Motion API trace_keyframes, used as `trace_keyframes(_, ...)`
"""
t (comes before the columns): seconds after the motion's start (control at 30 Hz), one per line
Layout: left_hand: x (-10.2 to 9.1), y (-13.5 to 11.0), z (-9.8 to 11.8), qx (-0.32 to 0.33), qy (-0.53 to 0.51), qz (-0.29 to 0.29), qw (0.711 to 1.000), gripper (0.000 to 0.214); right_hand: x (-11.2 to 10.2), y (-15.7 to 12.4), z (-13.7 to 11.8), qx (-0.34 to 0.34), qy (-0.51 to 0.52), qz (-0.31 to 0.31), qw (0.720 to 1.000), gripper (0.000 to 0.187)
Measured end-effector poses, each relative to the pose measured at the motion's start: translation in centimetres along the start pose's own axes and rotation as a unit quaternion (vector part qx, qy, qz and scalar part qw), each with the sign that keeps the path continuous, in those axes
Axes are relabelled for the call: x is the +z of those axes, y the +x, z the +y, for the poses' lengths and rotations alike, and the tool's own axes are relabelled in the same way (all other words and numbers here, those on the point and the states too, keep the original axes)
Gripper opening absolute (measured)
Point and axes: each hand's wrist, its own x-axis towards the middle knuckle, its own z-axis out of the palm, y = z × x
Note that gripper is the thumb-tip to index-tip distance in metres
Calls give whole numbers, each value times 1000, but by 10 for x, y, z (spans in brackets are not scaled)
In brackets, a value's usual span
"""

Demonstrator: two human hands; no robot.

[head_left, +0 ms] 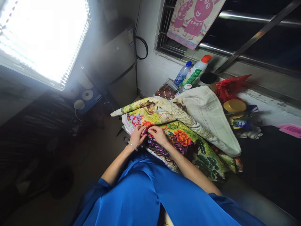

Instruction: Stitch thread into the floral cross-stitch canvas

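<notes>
A large cross-stitch cloth (169,124) with orange and pink flowers on yellow-green lies in front of me, its far part folded over to show the pale back. Over the flowers near its left end, my left hand (137,136) has its fingers bent inward, a bracelet on the wrist. My right hand (158,135) is closed in a pinch, thumb against forefinger, close to the left fingertips. Whatever lies between the fingers of either hand is too small to make out. Both hands are just above or touching the cloth; which one, I cannot tell.
Behind the cloth stand a blue-capped bottle (182,74), a white bottle with an orange cap (195,72) and a yellow-lidded jar (235,106). A red plastic bag (231,88) lies by the window. A bright lamp (44,37) hangs upper left, near a fridge (115,59).
</notes>
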Motion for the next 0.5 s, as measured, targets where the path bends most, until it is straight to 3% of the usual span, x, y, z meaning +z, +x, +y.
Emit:
trace_keyframes(0.1,0,11,-7,-11,45,-48,998,4,-2,-2,3,15,10,1,1000,15)
trace_keyframes(0.3,1,11,-6,-19,51,-33,998,16,-5,-7,6,26,7,7,1000,14)
trace_keyframes(0.5,7,-1,-1,-126,-55,-5,991,12,-7,-9,-3,-24,-55,-25,998,14)
